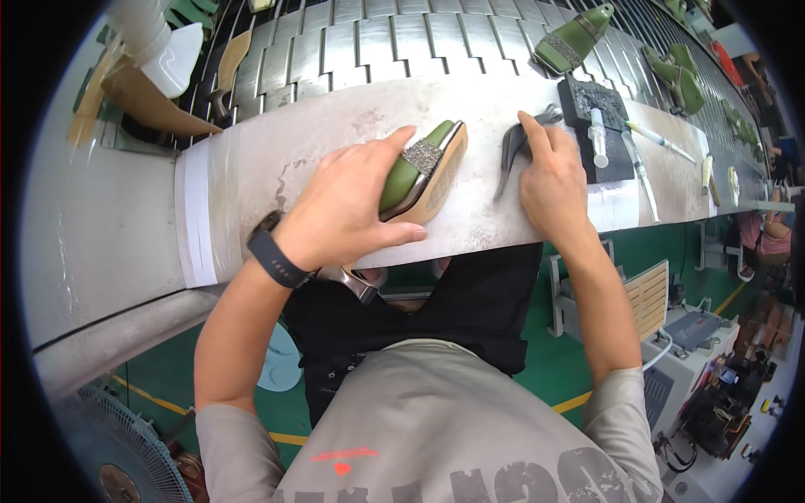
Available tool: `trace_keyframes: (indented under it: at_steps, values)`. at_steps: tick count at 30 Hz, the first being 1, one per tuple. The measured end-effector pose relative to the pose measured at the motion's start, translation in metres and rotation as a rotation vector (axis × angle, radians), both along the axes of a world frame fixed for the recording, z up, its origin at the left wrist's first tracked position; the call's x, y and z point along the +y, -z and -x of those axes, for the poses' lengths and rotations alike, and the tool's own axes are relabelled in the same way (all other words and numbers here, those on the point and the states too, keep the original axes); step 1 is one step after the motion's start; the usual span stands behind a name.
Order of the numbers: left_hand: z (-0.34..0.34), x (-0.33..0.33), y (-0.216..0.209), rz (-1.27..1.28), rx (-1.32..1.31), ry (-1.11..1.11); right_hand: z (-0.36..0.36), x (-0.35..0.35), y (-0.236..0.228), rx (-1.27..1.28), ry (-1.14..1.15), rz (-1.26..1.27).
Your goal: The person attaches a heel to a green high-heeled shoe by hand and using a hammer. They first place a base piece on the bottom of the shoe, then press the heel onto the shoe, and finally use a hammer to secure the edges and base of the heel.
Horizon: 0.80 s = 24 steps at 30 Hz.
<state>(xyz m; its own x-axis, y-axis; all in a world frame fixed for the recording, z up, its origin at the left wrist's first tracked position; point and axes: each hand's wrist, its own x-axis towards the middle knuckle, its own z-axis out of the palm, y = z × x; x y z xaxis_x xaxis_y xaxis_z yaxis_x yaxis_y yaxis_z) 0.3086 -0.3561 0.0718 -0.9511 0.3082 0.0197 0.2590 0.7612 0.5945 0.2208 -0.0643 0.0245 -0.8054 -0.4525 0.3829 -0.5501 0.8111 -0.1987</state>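
Left hand [348,197]: narrow grip, holding one green shoe [401,184] on its side, fingers along the far side, thumb near the sole [449,176]. Palm hides the rear of the shoe. Long axis runs from under the palm away from the wearer and rightward, toe beyond the fingertips.

Right hand [553,184]: fingers curled, index finger stretched over one dark curved tool [510,155]; blurred, exact kind unclear. Cannot tell whether the fingers close on it.

Key relation: the tool lies right of the left-hand grip, past the shoe's toe and apart from it, its long axis roughly parallel to the shoe's. The right hand is nearer to the tool; the shoe is directly in the left.

Count around the grips: one black block [616,172] just right of the right hand; three syringes, namely a clear syringe [598,138] on the block, a slim syringe [642,178] and a yellow-tipped syringe [662,141] beyond; one strapped green shoe [570,44] on the conveyor [402,42], farther out than the right hand.
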Motion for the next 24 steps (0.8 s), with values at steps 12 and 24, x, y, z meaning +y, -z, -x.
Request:
trace_keyframes:
  at_steps: [12,24]
  values:
    - [0.012,0.015,0.0,0.0,-0.015,0.019,-0.062,-0.032,-0.029,-0.794,-0.172,1.348]
    - [0.017,0.012,0.004,0.043,0.01,0.039,-0.024,-0.047,-0.041,-0.576,-0.422,0.802]
